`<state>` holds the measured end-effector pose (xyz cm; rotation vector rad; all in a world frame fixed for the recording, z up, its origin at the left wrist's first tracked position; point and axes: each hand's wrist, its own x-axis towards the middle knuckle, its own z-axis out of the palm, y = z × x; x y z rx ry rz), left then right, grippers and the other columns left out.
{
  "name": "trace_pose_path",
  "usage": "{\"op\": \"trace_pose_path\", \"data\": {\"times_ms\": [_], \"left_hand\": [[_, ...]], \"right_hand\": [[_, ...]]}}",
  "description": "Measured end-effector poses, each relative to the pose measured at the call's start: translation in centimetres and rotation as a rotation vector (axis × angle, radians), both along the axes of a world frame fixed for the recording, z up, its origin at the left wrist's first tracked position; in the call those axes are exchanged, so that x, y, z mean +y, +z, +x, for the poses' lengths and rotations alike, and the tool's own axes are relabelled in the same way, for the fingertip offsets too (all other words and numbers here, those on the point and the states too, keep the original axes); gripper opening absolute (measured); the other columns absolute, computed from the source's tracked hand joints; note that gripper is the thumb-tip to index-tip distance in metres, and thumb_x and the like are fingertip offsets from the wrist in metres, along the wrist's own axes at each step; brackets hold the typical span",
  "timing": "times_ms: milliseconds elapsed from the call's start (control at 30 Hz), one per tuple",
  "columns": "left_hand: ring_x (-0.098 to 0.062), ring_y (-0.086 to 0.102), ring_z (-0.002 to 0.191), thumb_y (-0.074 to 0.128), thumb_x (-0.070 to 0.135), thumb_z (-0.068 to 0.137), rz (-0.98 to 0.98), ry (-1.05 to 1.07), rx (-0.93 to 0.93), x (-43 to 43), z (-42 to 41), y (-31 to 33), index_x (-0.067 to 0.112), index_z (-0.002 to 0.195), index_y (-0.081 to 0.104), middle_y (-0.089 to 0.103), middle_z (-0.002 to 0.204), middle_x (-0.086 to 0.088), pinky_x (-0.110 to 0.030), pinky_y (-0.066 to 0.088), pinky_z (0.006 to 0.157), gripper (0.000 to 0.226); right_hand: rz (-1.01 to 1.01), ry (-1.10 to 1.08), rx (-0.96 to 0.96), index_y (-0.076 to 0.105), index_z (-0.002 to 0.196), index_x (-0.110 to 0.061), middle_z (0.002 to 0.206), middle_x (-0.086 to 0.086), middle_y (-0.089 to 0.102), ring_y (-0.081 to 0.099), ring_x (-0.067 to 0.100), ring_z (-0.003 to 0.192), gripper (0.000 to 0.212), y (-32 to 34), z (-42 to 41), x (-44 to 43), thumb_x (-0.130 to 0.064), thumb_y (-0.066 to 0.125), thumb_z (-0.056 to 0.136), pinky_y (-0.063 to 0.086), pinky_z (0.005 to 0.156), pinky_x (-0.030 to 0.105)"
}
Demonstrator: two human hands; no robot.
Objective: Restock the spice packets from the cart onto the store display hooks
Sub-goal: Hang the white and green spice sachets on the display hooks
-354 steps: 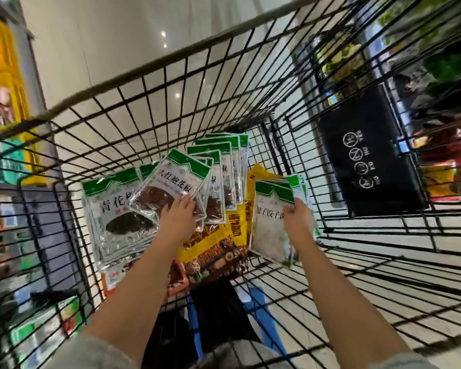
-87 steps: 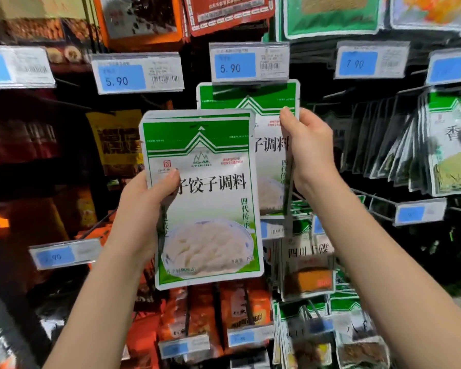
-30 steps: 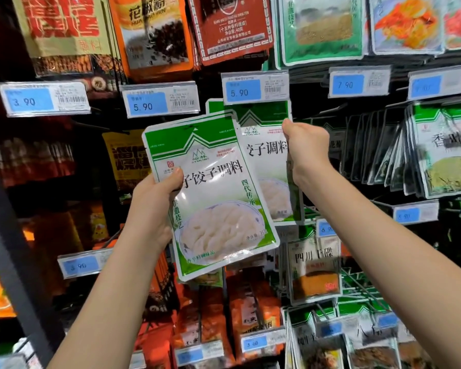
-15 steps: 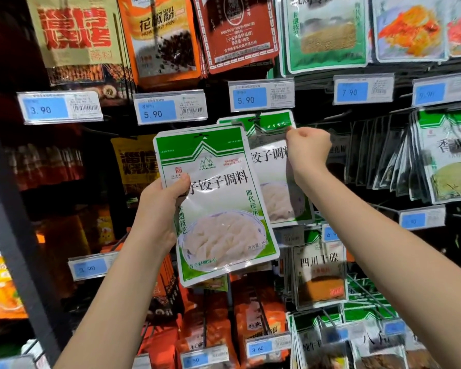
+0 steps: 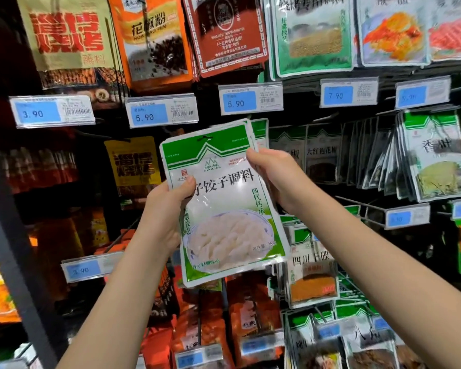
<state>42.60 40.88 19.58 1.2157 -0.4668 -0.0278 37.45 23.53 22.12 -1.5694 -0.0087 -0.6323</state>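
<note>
Hands nearest the camera: the left hand (image 5: 163, 211) grips the left edge of a green-and-white spice packet (image 5: 224, 217), with the thumb laid across its front and the fingers hidden behind it. The right hand (image 5: 277, 179) pinches the packet's upper right edge, thumb in front and fingers curled behind. We see the packet held upright, slightly tilted, in front of the display and directly below a 5.90 price tag (image 5: 250, 99). Edges of like packets (image 5: 260, 129) show just behind its top right corner; we cannot tell whether these are held or hanging. Farther back, a wire hook (image 5: 357, 203) juts out at right. Orange packets (image 5: 155, 38) hang above, and green-topped packets (image 5: 434, 155) hang to the right.
</note>
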Motion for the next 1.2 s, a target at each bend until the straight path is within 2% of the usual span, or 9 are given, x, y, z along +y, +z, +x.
{"op": "trace_pose_path", "data": {"times_ms": [267,700,833,867,900,933,967,1000,1200], "left_hand": [[-0.017,0.07,0.083,0.057,0.016,0.096,0.002,0.049,0.003,-0.4,-0.1,0.3,0.016,0.107,0.062,0.072,0.097,-0.002,-0.031,0.056,0.063,0.012],[-0.029,0.066,0.104,0.06,0.017,0.093,0.032,0.054,-0.001,0.6,0.7,0.5,0.014,0.111,0.063,0.07,0.112,-0.009,-0.049,0.051,0.094,0.018],[-0.028,0.068,0.1,0.058,0.015,0.095,0.028,0.033,0.026,0.5,1.0,0.6,0.015,0.11,0.063,0.071,0.11,-0.009,-0.041,0.056,0.08,0.016],[-0.027,0.068,0.098,0.057,0.015,0.095,0.027,0.029,0.029,0.4,1.0,0.6,0.015,0.108,0.063,0.071,0.11,-0.009,-0.039,0.056,0.077,0.014],[-0.027,0.069,0.097,0.056,0.014,0.096,0.027,0.026,0.029,0.4,1.0,0.6,0.015,0.108,0.063,0.071,0.109,-0.008,-0.037,0.057,0.074,0.014],[-0.026,0.069,0.094,0.056,0.014,0.096,0.026,0.026,0.027,0.4,1.1,0.6,0.015,0.108,0.062,0.072,0.108,-0.008,-0.036,0.056,0.07,0.014],[-0.024,0.07,0.091,0.055,0.014,0.096,0.026,0.023,0.025,0.4,1.1,0.6,0.014,0.11,0.062,0.072,0.106,-0.007,-0.034,0.056,0.067,0.016],[-0.023,0.07,0.087,0.055,0.014,0.096,0.028,0.021,0.024,0.4,1.1,0.6,0.014,0.112,0.062,0.072,0.105,-0.006,-0.032,0.056,0.063,0.017],[-0.019,0.07,0.079,0.056,0.016,0.096,0.047,0.042,0.003,0.7,1.0,0.7,0.016,0.106,0.063,0.073,0.098,-0.003,-0.028,0.054,0.056,0.012]], "right_hand": [[0.277,-0.119,-0.047,0.062,0.119,-0.005,0.124,0.007,0.064,0.058,0.022,0.117,0.034,-0.4,-0.1,-1.4,-0.027,0.059,0.094,0.04,0.109,0.043],[0.254,-0.312,-0.113,0.061,0.122,-0.003,0.122,0.012,0.064,0.059,0.023,0.113,0.033,1.2,0.5,-2.2,-0.022,0.059,0.095,0.043,0.104,0.035],[0.23,-0.396,-0.125,0.056,0.116,0.016,0.112,0.028,0.063,0.049,0.042,0.119,0.04,1.7,0.8,-2.3,-0.018,0.058,0.094,0.046,0.097,0.033],[0.22,-0.406,-0.128,0.058,0.108,0.018,0.094,0.025,0.063,0.062,0.031,0.088,0.038,1.8,0.8,-2.3,-0.018,0.059,0.094,0.048,0.09,0.034],[0.21,-0.413,-0.135,0.059,0.097,0.018,0.084,0.007,0.05,0.042,0.013,0.083,0.036,1.9,1.0,-2.4,-0.018,0.059,0.093,0.046,0.083,0.033],[0.199,-0.424,-0.127,0.06,0.085,0.014,0.084,0.002,0.039,0.049,0.017,0.075,0.032,1.9,1.0,-2.5,-0.017,0.059,0.092,0.045,0.077,0.033],[0.188,-0.436,-0.117,0.057,0.072,0.009,0.108,0.036,0.053,0.053,0.018,0.069,0.031,1.8,1.2,-2.6,-0.016,0.059,0.091,0.043,0.071,0.032],[0.181,-0.441,-0.106,0.048,0.06,0.0,0.062,0.023,0.039,0.045,0.016,0.059,0.035,1.8,1.1,-2.6,-0.015,0.059,0.09,0.037,0.063,0.028],[0.065,-0.584,-0.049,0.029,0.05,-0.017,0.051,-0.001,0.026,0.02,0.014,0.048,0.051,2.0,3.4,-3.1,-0.013,0.056,0.093,0.017,0.05,0.026]]}}
